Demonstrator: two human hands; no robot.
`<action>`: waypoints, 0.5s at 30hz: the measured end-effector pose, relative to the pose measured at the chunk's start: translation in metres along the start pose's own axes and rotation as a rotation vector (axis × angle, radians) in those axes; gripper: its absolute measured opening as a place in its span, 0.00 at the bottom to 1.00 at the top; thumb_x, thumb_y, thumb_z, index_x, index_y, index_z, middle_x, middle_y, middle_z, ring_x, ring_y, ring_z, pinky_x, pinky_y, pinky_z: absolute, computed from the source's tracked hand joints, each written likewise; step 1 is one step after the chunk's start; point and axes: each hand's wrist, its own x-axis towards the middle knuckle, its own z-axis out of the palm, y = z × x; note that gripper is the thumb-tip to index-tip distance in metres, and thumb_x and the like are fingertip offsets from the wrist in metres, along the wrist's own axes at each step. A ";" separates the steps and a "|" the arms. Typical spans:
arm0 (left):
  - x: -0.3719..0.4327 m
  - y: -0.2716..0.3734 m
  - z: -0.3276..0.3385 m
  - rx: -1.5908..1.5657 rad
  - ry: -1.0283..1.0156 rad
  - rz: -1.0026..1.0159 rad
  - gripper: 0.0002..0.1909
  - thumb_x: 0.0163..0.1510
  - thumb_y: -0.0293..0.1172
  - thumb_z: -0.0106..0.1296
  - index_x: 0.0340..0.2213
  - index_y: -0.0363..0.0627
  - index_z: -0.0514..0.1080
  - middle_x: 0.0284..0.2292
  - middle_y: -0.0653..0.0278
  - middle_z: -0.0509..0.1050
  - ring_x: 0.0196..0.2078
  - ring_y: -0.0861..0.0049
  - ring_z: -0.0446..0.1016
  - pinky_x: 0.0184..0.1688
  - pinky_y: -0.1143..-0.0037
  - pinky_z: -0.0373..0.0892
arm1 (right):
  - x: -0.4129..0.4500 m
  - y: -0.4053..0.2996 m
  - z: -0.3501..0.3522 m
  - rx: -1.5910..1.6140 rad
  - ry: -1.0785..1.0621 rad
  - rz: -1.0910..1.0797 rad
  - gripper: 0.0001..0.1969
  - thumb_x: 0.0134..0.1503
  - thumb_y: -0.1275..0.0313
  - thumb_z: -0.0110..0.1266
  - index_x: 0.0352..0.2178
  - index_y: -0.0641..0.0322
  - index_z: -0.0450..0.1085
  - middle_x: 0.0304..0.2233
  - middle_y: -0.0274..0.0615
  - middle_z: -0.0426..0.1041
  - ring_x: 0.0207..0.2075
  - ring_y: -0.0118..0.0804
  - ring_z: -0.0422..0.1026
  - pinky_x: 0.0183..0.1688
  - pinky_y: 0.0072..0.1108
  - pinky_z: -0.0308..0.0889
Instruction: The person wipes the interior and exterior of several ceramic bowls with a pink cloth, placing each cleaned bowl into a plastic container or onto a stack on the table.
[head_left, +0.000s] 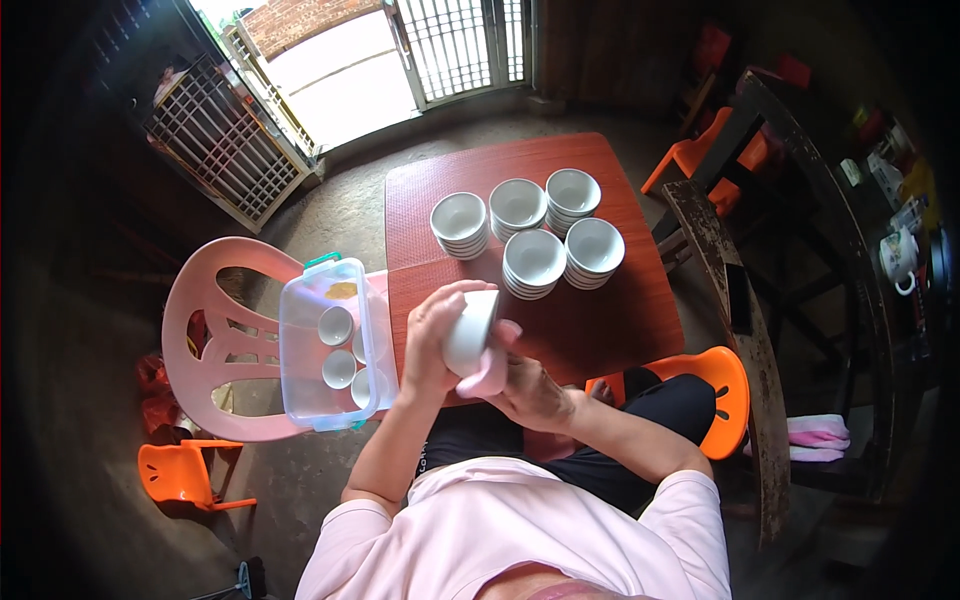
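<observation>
My left hand (430, 337) grips a white bowl (466, 334) tilted on its side above the table's near edge. Against the bowl's lower right side, my right hand (536, 390) holds a pink cloth (486, 375). Beyond them, several stacks of white bowls stand upright on the reddish-brown table (622, 322); one stack (534, 259) is close to my hands. To the left, a clear plastic box (304, 375) with green handles contains several white bowls, one of them a small upright bowl (335, 325).
The box rests on a pink plastic chair (191, 330). A small orange chair (176, 472) stands on the floor at lower left, another orange chair (731, 405) beside my legs. A worn wooden bench (769, 450) at right carries a dark phone-like object (739, 298).
</observation>
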 end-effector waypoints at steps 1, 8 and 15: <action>0.006 -0.003 -0.005 -0.161 0.021 -0.122 0.19 0.52 0.37 0.43 0.38 0.31 0.69 0.31 0.57 0.73 0.31 0.76 0.73 0.32 0.80 0.69 | 0.010 0.004 0.002 -0.210 0.084 -0.279 0.14 0.49 0.75 0.54 0.40 0.63 0.65 0.28 0.47 0.71 0.31 0.48 0.72 0.36 0.27 0.67; 0.005 -0.043 -0.009 0.574 0.020 0.748 0.22 0.50 0.41 0.47 0.41 0.36 0.69 0.41 0.50 0.70 0.44 0.62 0.68 0.48 0.66 0.62 | 0.003 -0.014 -0.009 1.211 0.301 0.626 0.20 0.63 0.57 0.35 0.32 0.64 0.64 0.20 0.35 0.68 0.19 0.25 0.66 0.21 0.17 0.60; 0.000 -0.051 -0.023 -0.272 -0.052 -0.273 0.35 0.58 0.59 0.30 0.57 0.46 0.51 0.51 0.57 0.64 0.55 0.68 0.61 0.58 0.68 0.55 | 0.006 -0.022 -0.018 0.371 0.236 0.684 0.11 0.53 0.72 0.54 0.37 0.68 0.68 0.24 0.39 0.70 0.24 0.22 0.68 0.27 0.19 0.65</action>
